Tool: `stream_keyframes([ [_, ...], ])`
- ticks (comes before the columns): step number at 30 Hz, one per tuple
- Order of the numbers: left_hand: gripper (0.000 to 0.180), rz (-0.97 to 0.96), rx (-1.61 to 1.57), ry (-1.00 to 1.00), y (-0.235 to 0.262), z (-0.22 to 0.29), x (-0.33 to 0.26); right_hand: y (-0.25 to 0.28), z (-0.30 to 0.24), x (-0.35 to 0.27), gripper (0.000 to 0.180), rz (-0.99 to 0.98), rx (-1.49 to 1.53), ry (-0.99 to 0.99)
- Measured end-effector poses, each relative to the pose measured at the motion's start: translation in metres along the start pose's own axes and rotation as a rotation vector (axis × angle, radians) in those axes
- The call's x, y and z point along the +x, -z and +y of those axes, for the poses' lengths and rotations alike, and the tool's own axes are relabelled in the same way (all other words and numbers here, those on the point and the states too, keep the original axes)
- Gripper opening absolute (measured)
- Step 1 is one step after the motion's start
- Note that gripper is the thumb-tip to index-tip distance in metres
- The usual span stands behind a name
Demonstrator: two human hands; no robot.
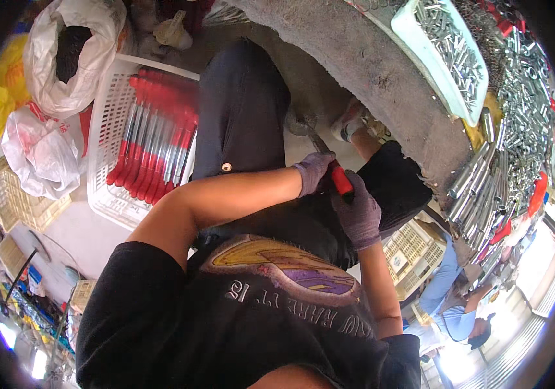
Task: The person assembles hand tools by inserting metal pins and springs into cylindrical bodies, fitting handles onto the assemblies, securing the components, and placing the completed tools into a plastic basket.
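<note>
Head view: I see a white basket [106, 123] of red handles [154, 136], then the left hand [315, 174] with fingers curled around a red-handled tool [339, 176] between the person's legs, the right hand [357, 214] closed around its lower end, and a pale-blue tray [432, 72] of metal pieces [452, 52].

Crate [103, 129] left of held tool [340, 179]

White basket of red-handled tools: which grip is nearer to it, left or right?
Left. The left grip is right of the white basket, across a trousered thigh; the right grip is farther right, nearer the torso.
</note>
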State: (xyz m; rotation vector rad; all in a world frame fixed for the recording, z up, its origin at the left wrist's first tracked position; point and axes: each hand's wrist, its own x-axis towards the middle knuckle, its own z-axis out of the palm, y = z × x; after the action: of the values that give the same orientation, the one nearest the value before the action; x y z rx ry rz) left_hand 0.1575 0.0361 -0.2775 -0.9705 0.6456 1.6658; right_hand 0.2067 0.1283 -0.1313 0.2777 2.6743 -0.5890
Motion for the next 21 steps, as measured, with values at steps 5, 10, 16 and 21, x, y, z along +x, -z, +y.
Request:
stream_keyframes([
  [5,0.031,0.06,0.3,-0.007,0.002,0.012,0.0,-0.01,0.0,0.017,0.051,-0.056,-0.071,-0.041],
  [10,0.032,0.088,0.899,-0.18,-0.004,0.022,-0.007,-0.006,-0.002,0.034,0.051,-0.138,-0.131,-0.141],
  [16,0.023,0.03,1.742,-0.539,-0.005,0.017,0.0,-0.01,0.012,0.035,0.051,-0.099,-0.058,-0.09],
  [21,0.023,0.026,1.437,-0.502,-0.001,0.014,0.002,-0.009,0.01,0.034,0.049,-0.1,-0.084,-0.1],
])
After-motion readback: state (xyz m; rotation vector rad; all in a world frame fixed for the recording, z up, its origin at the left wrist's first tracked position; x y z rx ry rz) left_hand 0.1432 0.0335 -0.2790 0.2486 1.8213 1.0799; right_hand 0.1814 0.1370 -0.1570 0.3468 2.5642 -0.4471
